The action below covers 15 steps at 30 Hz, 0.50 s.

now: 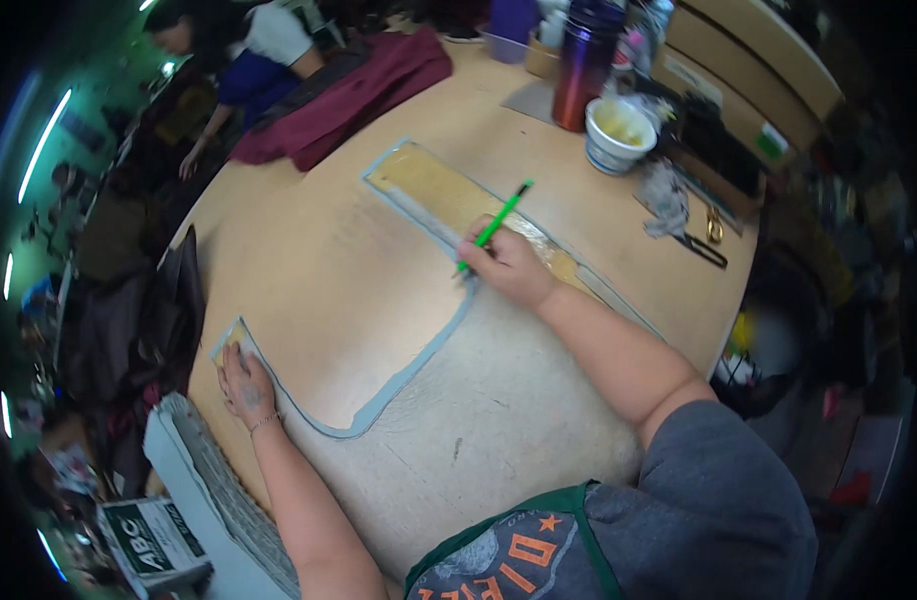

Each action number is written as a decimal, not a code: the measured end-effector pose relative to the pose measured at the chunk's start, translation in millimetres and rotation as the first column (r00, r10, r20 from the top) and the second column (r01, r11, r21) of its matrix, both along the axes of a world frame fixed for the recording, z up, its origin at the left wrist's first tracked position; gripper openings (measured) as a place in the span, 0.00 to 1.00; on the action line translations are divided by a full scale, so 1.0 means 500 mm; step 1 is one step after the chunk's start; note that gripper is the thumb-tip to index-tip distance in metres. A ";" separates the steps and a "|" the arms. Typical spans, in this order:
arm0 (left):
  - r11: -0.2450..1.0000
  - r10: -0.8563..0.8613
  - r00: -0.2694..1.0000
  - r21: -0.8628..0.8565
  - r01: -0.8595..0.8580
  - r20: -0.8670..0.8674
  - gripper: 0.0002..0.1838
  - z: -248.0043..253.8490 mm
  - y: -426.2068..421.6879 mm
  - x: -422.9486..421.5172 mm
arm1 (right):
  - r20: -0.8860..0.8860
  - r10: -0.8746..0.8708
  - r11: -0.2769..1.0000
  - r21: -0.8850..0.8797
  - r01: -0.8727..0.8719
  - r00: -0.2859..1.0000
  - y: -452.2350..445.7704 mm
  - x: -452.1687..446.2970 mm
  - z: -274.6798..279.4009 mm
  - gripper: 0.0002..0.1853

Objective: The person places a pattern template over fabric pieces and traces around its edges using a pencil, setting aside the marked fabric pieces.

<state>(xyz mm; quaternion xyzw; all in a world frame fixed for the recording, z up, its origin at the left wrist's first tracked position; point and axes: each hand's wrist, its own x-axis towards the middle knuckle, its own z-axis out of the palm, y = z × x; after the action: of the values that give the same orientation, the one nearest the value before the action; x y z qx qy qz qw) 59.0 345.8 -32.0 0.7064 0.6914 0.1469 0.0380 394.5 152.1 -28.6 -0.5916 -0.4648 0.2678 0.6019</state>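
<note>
A large grey pattern sheet (499, 400) with a light blue edge lies on the wooden table (309, 240); its curved cutout faces away from me. My right hand (509, 262) is closed round a green pencil (507, 215), whose lower tip touches the blue edge where the curve meets the long arm with yellowish tape (429, 185). On the left, my left hand (245, 385) lies flat, fingers stretched, on the sheet's narrow taped end (235, 335). Nothing shows in its grasp.
Maroon cloth (364, 95) lies at the far edge, where another person (269, 50) leans. A tumbler (586, 65), a white cup (620, 135), a rag (665, 200), a black-handled tool (701, 250) and cardboard boxes (744, 75) stand right. Folded grey material (204, 490) is at lower left.
</note>
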 end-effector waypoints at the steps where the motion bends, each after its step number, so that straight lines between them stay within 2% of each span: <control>1: 1.000 0.000 1.000 0.000 0.000 -0.010 0.22 0.002 -0.002 0.003 | -0.029 0.012 1.000 0.024 -0.012 1.000 0.002 0.000 0.004 0.11; 4: 1.000 -0.014 0.998 -0.011 0.013 -0.056 0.22 0.006 -0.003 0.006 | 0.201 0.010 1.000 0.026 -0.015 0.980 -0.002 0.002 0.015 0.13; 5: 1.000 -0.022 0.997 -0.001 0.022 -0.073 0.22 0.003 0.001 0.004 | 0.193 0.009 1.000 0.012 -0.012 0.981 -0.001 0.003 0.015 0.14; 8: 0.999 -0.041 0.994 0.026 0.044 -0.101 0.22 -0.003 0.014 -0.004 | 0.161 -0.032 0.999 0.006 0.032 0.986 0.001 0.009 0.010 0.14; 11: 0.997 -0.048 0.993 0.062 0.054 -0.105 0.21 -0.007 0.010 -0.003 | -0.023 0.031 0.999 0.010 -0.031 0.999 0.015 0.011 -0.017 0.14; 15: 0.996 -0.026 0.997 0.080 0.031 -0.070 0.21 -0.015 0.012 -0.006 | -0.155 0.014 1.000 0.005 -0.014 0.988 0.012 0.009 -0.015 0.08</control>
<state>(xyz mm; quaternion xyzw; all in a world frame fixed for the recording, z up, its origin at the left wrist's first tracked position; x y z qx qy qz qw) 56.0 352.0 -39.6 0.7219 0.6755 0.1499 -0.0123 398.8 158.2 -35.9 -0.5645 -0.4213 0.3163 0.6355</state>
